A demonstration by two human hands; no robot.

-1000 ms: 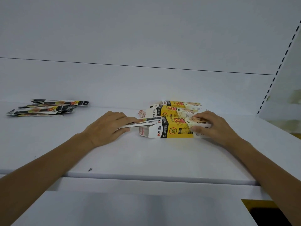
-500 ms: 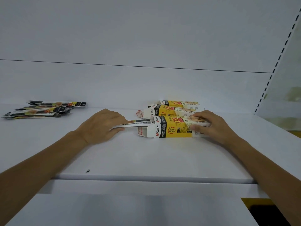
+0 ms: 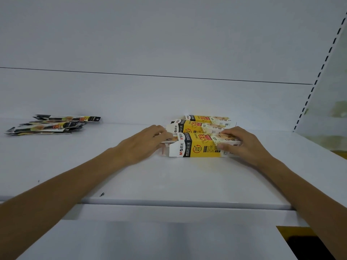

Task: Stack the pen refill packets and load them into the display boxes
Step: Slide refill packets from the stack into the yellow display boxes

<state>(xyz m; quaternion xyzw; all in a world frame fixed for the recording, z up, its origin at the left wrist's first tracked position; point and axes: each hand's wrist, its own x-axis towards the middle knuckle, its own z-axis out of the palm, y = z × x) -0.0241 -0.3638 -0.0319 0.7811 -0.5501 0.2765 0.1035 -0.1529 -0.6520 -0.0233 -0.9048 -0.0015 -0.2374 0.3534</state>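
Three display boxes lie on their sides on the white shelf (image 3: pixel 131 184), lined up one behind another right of the middle: the nearest box (image 3: pixel 199 147), a second box (image 3: pixel 197 127) touching it behind, and a third box (image 3: pixel 206 118) at the back near the wall. Each is yellow along the body with a black and white band toward its open left end, printed with red and black lettering. The right hand (image 3: pixel 242 145) clasps the right end of the nearest box, thumb on the front face and fingers over the top. The left hand (image 3: pixel 142 145) is at that box's open left end, fingers pinched on a thin bundle of refill packets (image 3: pixel 169 140) whose tip sits in the mouth of the box; how many packets are in the bundle I cannot tell. Far to the left, well apart from the boxes, a loose pile of packets (image 3: pixel 52 124) lies fanned flat on the shelf, black with yellow patches; they overlap too much to count.
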